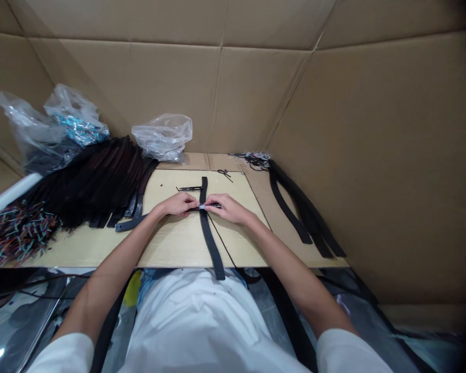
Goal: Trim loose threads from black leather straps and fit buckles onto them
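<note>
My left hand (180,203) is closed, its fingers pinching a dark strap (130,224) that runs out to the left under my forearm. Facing it, my right hand (228,208) is closed around a small silver-tipped tool (202,206) with a dark handle; its exact kind is too small to tell. The tip meets the spot where the held strap crosses a long black strap (210,241). That long strap hangs over the table's front edge, a small hole in its end. Tweezers (190,188) lie just beyond my left hand. A thin black cord (222,239) trails toward my lap.
A big pile of dark straps (97,181) with colourful thread ends (19,233) fills the left. Clear plastic bags (163,135) stand behind. More black straps (301,207) and thread scraps (256,159) lie right. Cardboard walls (392,155) enclose the pale board (171,243).
</note>
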Motion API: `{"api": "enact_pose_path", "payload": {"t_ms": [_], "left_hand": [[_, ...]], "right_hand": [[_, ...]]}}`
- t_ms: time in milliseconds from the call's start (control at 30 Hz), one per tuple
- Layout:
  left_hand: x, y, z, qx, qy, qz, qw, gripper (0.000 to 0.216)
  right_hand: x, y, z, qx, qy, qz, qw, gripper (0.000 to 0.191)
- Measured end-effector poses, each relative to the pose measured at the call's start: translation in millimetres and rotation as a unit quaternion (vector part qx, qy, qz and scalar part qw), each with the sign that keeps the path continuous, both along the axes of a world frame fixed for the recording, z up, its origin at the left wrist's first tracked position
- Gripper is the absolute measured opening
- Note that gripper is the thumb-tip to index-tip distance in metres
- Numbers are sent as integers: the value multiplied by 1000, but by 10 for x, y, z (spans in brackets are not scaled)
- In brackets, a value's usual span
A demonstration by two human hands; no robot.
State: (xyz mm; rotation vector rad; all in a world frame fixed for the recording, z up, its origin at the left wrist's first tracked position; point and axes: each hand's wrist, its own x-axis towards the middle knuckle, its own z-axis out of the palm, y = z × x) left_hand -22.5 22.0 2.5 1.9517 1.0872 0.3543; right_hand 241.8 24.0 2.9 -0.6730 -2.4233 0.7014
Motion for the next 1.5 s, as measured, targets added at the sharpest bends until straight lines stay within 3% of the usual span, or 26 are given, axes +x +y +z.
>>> {"api": "enact_pose_path", "payload": {"t_ms": [367, 500, 600, 767, 933, 1167, 1500], "left_hand": [[22, -32, 46, 7, -9, -1, 1000, 54], [34, -44, 71, 53, 9, -7, 999, 53], [26, -47, 83, 78, 28, -13, 996, 48], [-13, -61, 113, 36, 32, -16, 999, 30], [-22, -86, 155, 51, 35, -36, 997, 31], [10, -99, 113, 157, 83, -19, 984, 33], [60, -117, 150, 78, 27, 10, 997, 21]], "right_hand": [[-40, -15, 16, 25, -8, -5, 1000, 25], [-58, -17, 33, 21, -15, -11, 1000, 23], [-76, -5, 44, 17, -21, -13, 1000, 21], [-102, 30, 40, 19, -31, -10, 999, 17], [-124, 48, 10, 49, -35, -3, 998, 17], [-138, 22, -18, 63, -25, -2, 998, 19], [-98, 35, -37, 7, 12, -4, 1000, 22]]}}
